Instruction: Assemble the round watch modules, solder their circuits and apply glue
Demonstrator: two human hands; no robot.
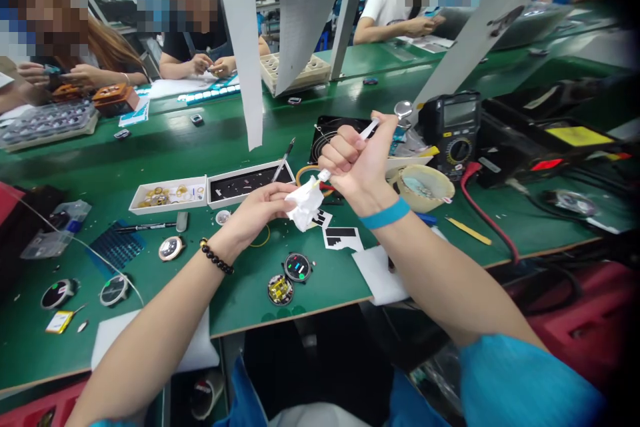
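Note:
A crumpled white tissue is pinched in the fingers of my left hand, raised over the bench. My right hand is wrapped round a slim white tool. Its lower end, with a narrow yellowish tip, touches or nearly touches the tissue; I cannot tell its exact kind. Below the hands lie an opened watch with a lit screen and its detached back, which shows the inner parts.
Two white boxes of small parts stand left of my hands. A round tub and a multimeter stand right. Watches, a battery and a marker lie at left. Co-workers sit across the bench.

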